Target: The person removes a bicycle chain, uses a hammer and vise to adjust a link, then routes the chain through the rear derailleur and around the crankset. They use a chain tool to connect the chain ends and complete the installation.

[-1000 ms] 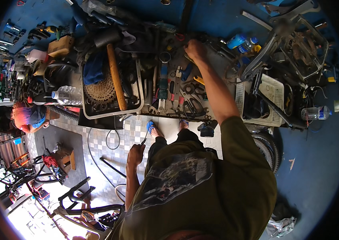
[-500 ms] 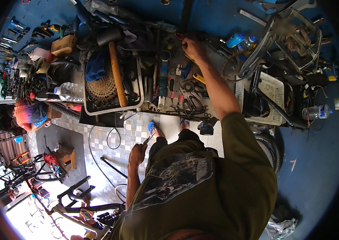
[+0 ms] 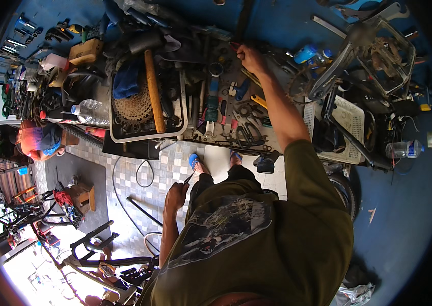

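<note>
My left hand (image 3: 176, 197) hangs low in front of the bench, closed around a slim dark tool (image 3: 189, 178) whose exact kind I cannot make out. At the far side of the workbench (image 3: 272, 133), my right arm is stretched out. The fingers of my right hand (image 3: 251, 58) are curled together beside a small red item (image 3: 234, 45); whatever they grip is hidden. Several hand tools lie below that hand, among them a yellow-handled tool (image 3: 259, 101) and a blue tool (image 3: 240, 90).
Left on the bench, a metal tray (image 3: 147, 137) holds a large cassette (image 3: 133, 111) and a wooden-handled mallet (image 3: 154, 94). A crank arm (image 3: 328, 79) and white basket (image 3: 354, 118) are at right. A hose (image 3: 119, 191) lies on the floor; another person (image 3: 40, 140) crouches at left.
My right hand has drawn back slightly from the red item, and its fingers look more curled. My left hand keeps the slim tool, and the view has shifted a little.
</note>
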`<move>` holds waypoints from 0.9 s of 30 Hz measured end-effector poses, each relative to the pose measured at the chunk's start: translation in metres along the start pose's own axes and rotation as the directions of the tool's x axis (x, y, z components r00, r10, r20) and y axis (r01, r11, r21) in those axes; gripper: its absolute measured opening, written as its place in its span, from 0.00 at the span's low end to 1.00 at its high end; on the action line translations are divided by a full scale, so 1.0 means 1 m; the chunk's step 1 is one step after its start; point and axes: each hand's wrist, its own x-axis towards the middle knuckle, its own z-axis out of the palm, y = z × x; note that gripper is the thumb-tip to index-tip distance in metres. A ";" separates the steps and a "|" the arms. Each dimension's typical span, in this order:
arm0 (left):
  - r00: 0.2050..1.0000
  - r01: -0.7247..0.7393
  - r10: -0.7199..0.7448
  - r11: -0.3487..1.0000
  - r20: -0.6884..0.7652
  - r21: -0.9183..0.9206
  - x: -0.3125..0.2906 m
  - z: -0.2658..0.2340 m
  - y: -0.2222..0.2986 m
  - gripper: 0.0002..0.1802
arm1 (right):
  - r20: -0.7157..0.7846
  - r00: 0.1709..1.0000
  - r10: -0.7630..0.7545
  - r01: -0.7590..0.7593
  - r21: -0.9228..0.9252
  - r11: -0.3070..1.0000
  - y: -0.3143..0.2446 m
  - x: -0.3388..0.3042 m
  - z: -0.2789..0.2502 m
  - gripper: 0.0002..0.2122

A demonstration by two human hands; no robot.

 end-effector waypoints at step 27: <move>1.000 0.021 -0.020 0.998 0.010 -0.060 0.017 0.015 -0.036 0.23 | -0.151 0.977 0.151 -0.193 -0.317 0.928 -0.048 -0.041 0.001 0.11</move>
